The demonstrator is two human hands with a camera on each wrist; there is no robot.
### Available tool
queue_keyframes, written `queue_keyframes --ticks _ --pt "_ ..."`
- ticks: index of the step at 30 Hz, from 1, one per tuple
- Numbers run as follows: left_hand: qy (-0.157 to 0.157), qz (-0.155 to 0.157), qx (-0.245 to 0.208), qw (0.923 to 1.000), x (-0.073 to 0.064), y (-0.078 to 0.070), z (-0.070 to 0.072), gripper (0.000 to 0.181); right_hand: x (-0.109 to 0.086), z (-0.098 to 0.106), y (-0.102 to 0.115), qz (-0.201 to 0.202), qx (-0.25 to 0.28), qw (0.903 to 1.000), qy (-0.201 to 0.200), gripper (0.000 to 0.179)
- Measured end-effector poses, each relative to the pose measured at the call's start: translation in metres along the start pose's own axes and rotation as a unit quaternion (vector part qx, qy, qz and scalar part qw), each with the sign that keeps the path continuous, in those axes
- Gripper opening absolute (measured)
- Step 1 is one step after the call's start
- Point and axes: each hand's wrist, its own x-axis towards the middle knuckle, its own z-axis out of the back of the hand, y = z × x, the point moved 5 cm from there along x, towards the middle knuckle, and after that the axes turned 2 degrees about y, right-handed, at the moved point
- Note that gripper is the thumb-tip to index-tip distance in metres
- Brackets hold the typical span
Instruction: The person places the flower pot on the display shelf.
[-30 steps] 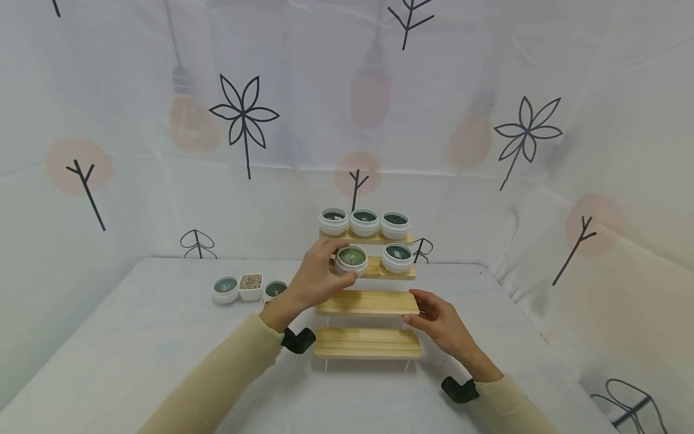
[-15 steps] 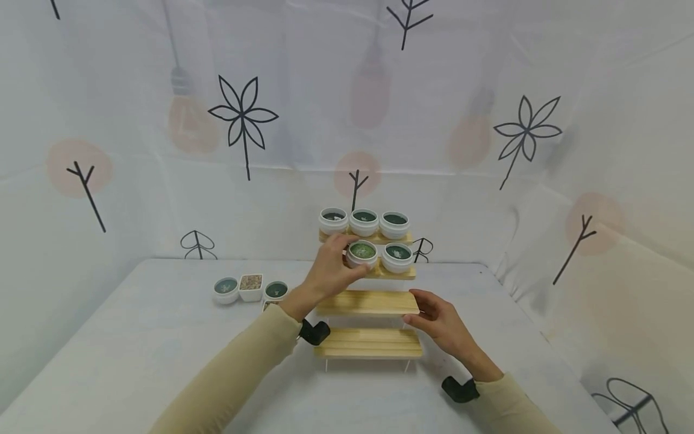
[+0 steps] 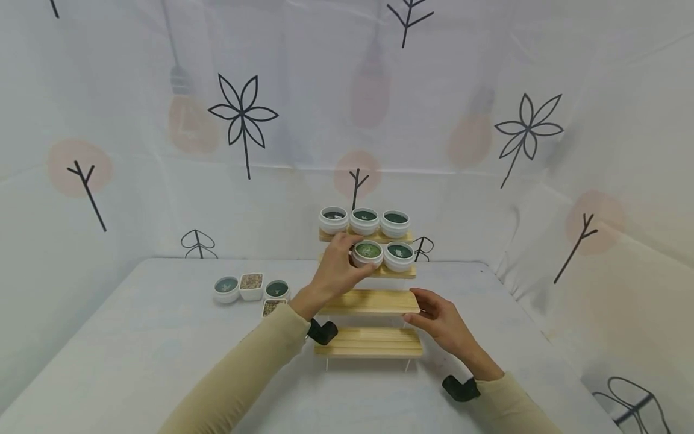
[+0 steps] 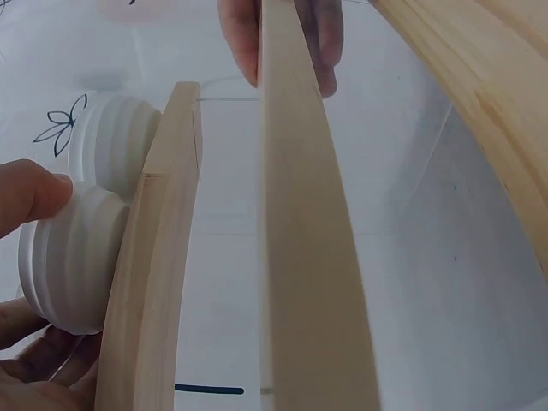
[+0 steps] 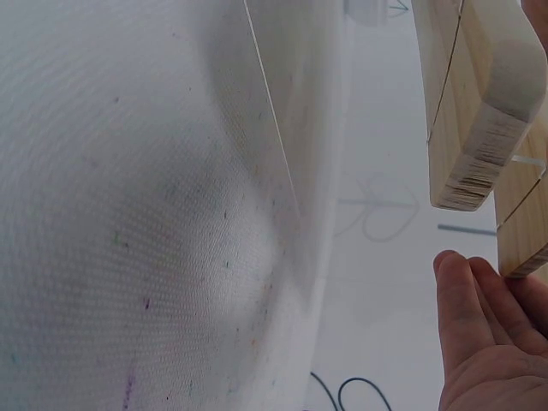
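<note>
My left hand (image 3: pixel 335 274) holds a small round white pot with a speckled green top (image 3: pixel 367 252) between thumb and fingers. It sits on the second-highest board (image 3: pixel 398 273) of a tiered wooden stand, right beside another white pot with a dark green top (image 3: pixel 399 256). From the left wrist view, the held pot (image 4: pixel 73 261) touches that board's (image 4: pixel 141 282) surface, its neighbour (image 4: pixel 116 141) behind it. My right hand (image 3: pixel 446 322) grips the right end of the board one tier lower (image 3: pixel 374 301), with fingers on both faces. The right wrist view shows only part of this hand (image 5: pixel 492 334).
Three dark-topped white pots (image 3: pixel 364 221) line the top board (image 3: pixel 379 238). The lowest board (image 3: pixel 368 342) stands on thin legs in front. Left of the stand, on the white table (image 3: pixel 135 349), are round pots (image 3: pixel 226 289) and square white pots with grainy tops (image 3: pixel 251 287).
My left hand has moved the green-topped pot to the right along the second-highest tier, up to its neighbour. My right hand has stayed on the board's end.
</note>
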Motion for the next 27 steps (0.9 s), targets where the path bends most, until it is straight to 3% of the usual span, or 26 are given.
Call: queue_keyframes --ticks 7,27 --pt "0.009 0.015 0.0 0.9999 -0.0028 0.0018 -0.001 0.055 -0.0002 -0.0015 -0.0006 -0.002 -0.004 1.0 -0.001 0.06" --pt "0.011 0.005 0.019 0.9998 -0.0044 0.0016 -0.0009 0.059 -0.0011 -0.0028 -0.0009 0.0 -0.012 0.9998 -0.013 0.059"
